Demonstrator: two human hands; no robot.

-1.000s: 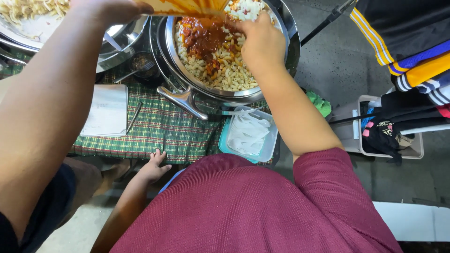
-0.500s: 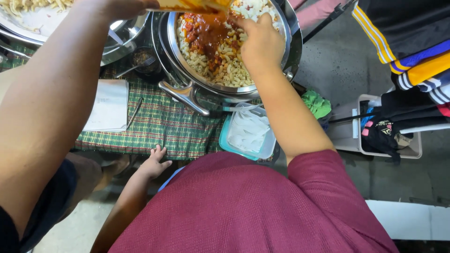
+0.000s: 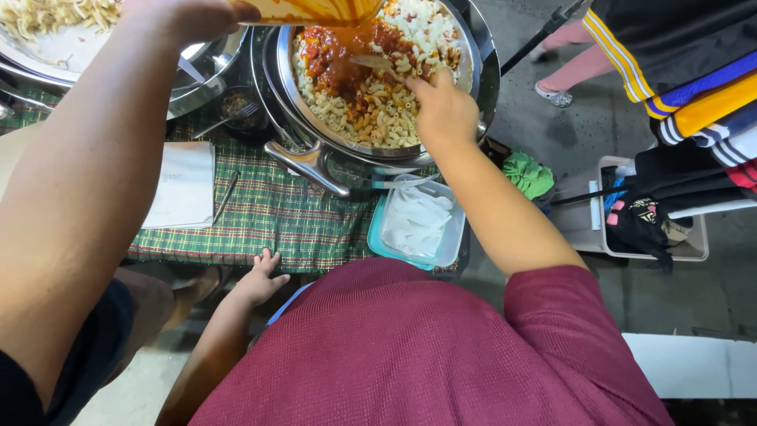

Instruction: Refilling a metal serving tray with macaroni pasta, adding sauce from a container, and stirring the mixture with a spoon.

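While the right hand (image 3: 443, 110) closes around the handle of a wooden spoon (image 3: 377, 65), the item in work is a large steel pan (image 3: 473, 59) of elbow macaroni (image 3: 371, 110), set at the far edge of the tabletop (image 3: 276, 213) under a green checked cloth.

- Pan: directly ahead of the right hand, which rests over its near rim; spoon runs from the hand up and leftward into the food.
- Red sauce (image 3: 339, 55): lies on the left half of the pasta; a white chopped topping (image 3: 422, 24) covers the far right part.
- Left hand (image 3: 185, 14): raised at the pan's left, gripping an orange-smeared container (image 3: 315, 9) tipped over the sauce; fingers mostly cut off by the frame edge.
- Nearer hand: the right, already in the pan.
- Beside: a second steel dish of noodles (image 3: 55, 24) to the left, a white paper pad (image 3: 181, 185), a teal tub (image 3: 418, 225) holding white plastic.
- Another person's small hand (image 3: 260, 284) rests on the tabletop's near edge.
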